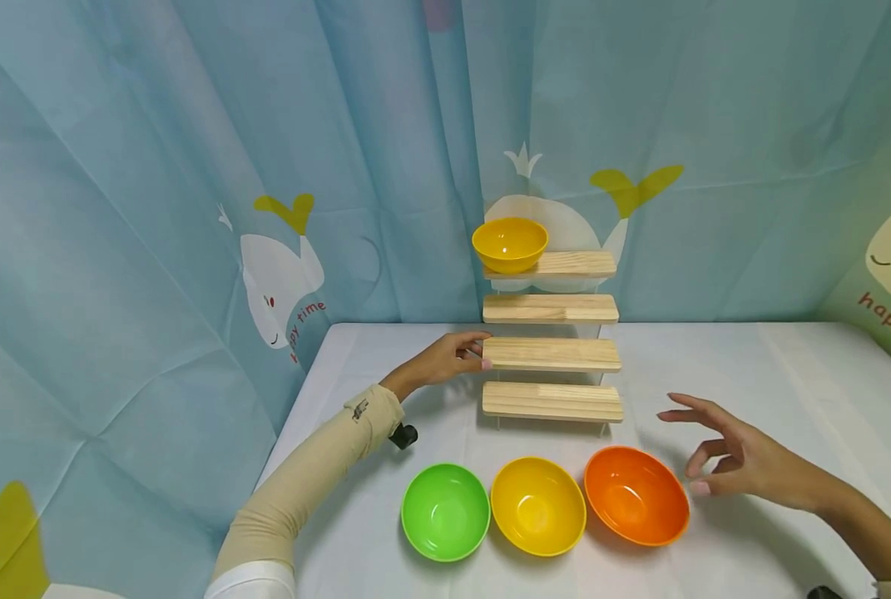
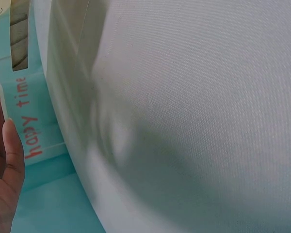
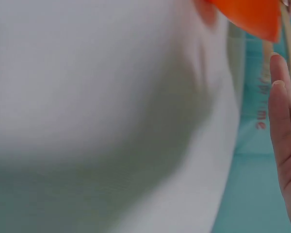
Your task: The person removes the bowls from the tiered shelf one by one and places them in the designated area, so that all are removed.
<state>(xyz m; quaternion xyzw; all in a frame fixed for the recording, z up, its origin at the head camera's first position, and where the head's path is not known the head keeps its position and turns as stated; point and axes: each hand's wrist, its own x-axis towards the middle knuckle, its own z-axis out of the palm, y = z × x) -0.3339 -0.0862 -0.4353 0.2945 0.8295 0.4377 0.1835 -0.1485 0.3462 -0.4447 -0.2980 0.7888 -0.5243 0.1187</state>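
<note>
A stepped display rack (image 1: 552, 355) with several pale wooden boards stands near the table's back. My left hand (image 1: 439, 359) grips the left end of one of its lower boards, thumb at the front corner and index finger behind. Beside the orange bowl (image 1: 636, 497), my right hand (image 1: 752, 466) hovers with fingers spread and holds nothing. A green bowl (image 1: 446, 512) and a yellow bowl (image 1: 538, 506) stand left of the orange one, in a row. On the top board's left end sits another yellow bowl (image 1: 510, 245). The right wrist view shows part of the orange bowl (image 3: 252, 17).
A white cloth (image 1: 752, 366) covers the table. Behind it and along the left hangs a light blue curtain (image 1: 385, 166) printed with whales. A small black object (image 1: 403, 436) shows under the left forearm.
</note>
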